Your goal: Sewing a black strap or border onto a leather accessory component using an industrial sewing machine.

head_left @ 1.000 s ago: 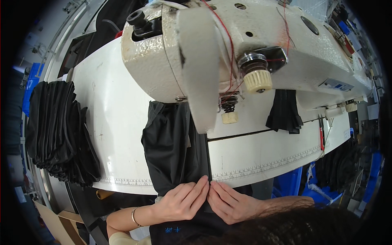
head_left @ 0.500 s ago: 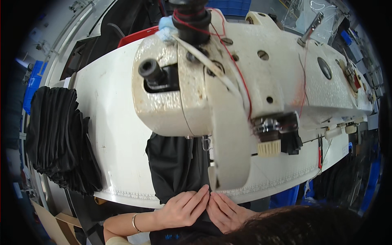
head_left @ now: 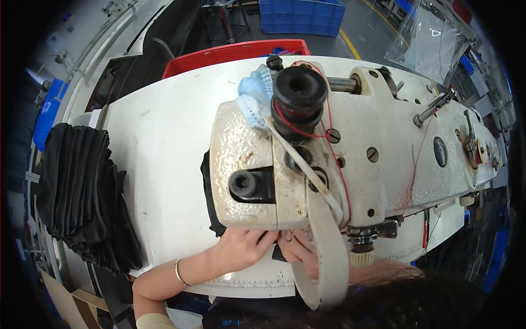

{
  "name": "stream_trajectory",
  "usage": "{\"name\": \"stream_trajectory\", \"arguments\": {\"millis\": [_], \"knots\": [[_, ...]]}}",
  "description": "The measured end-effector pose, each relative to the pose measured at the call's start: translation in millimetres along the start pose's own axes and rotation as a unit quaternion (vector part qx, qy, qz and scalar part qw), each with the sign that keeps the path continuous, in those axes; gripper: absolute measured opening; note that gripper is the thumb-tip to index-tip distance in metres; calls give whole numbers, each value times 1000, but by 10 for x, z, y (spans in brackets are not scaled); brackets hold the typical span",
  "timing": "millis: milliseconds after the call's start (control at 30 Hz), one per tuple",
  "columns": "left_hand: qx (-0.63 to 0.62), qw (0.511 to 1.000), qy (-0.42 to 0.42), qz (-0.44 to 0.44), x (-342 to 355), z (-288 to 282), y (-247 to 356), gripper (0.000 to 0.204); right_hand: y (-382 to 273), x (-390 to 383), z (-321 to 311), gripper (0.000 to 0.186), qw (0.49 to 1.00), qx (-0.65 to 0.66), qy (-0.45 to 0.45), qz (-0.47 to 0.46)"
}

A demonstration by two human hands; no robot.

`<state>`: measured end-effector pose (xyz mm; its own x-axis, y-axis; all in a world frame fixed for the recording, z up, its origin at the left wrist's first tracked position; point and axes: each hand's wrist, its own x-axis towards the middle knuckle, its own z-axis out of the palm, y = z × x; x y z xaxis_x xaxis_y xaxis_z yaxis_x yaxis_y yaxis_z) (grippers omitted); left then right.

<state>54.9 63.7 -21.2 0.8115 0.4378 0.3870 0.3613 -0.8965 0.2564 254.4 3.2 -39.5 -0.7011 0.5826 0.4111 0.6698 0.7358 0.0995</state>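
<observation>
A white sewing machine [head_left: 244, 142] covers the middle of the view, with red thread round its black knob. Under its head lies a black cloth [head_left: 215, 223], mostly hidden; its left edge shows. My left hand [head_left: 241, 251], with a bangle on the wrist, is closed at the front of the machine head, fingers bent onto the cloth and fingertips hidden. Just right of it, my right hand [head_left: 300, 252] has its fingers pressed together on the cloth near the needle area. A hanging white strap [head_left: 334, 268] covers part of that hand.
A tall stack of black cloth pieces [head_left: 76, 192] stands on the white table [head_left: 164, 164] at left. Behind the table are a red bin [head_left: 235, 50] and a blue crate [head_left: 298, 16]. A ruler strip [head_left: 246, 286] runs along the front edge. Dark hair blocks the lower right.
The view has shifted, so the machine appears lower and further right. Both hands have moved from the table's front edge in to the machine head, the cloth sliding further under it.
</observation>
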Motion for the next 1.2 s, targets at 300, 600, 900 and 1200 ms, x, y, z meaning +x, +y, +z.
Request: {"name": "stream_trajectory", "arguments": {"millis": [300, 600, 900, 1200], "knots": [[-272, 922, 11, -274, 4, -174, -247, 27, 195, 21, -45, 24, 959, 267, -29, 94], [-12, 1000, 14, -13, -141, 77, -180, 39, 200, 1, 17, 20, 994, 104, 46, -1], [-44, 998, -28, -25, -115, 1, -168, 43, 169, -34, 41, 18, 995, 92, 23, -4], [-41, 997, -59, -29, -71, -32, -118, 36, 159, -85, 43, 12, 986, 156, 65, 7]]}}
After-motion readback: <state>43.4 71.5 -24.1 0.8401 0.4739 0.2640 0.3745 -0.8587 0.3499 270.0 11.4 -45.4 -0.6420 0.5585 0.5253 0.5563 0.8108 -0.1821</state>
